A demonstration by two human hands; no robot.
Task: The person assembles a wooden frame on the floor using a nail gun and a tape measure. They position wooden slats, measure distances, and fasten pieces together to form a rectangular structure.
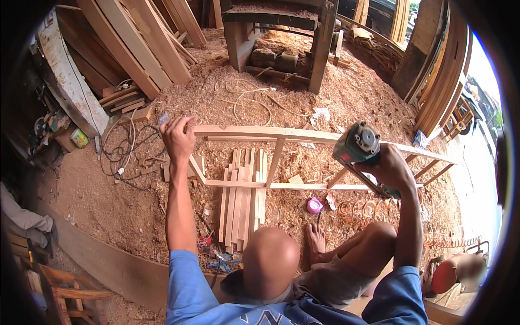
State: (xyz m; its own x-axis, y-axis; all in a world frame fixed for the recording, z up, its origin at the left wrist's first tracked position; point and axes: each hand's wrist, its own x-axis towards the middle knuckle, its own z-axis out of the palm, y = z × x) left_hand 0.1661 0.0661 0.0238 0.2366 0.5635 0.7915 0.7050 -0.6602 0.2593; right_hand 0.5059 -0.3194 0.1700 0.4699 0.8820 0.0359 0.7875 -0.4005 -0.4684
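Observation:
A ladder-like wooden frame [244, 131] of two long rails and several crosspieces stretches across in front of me. My left hand [179, 135] is closed around the left end of its far rail. On the right, my right hand [385, 165] grips a dark green pneumatic nail gun [355, 143] by the handle, over the frame's middle. The nailer's lower part overlaps the near rail, and I cannot tell whether it touches. Under the frame's left part lies a bundle of thin wooden strips [236, 208]. A pink tape measure [314, 205] rests just nearer than the near rail.
Wood shavings cover the ground. An orange coiled hose [363, 210] lies at the right. Dark cables [122, 157] tangle at the left. A heavy machine [276, 51] stands at the back, with long boards [130, 43] leaning left. Someone's trouser leg [24, 214] shows far left.

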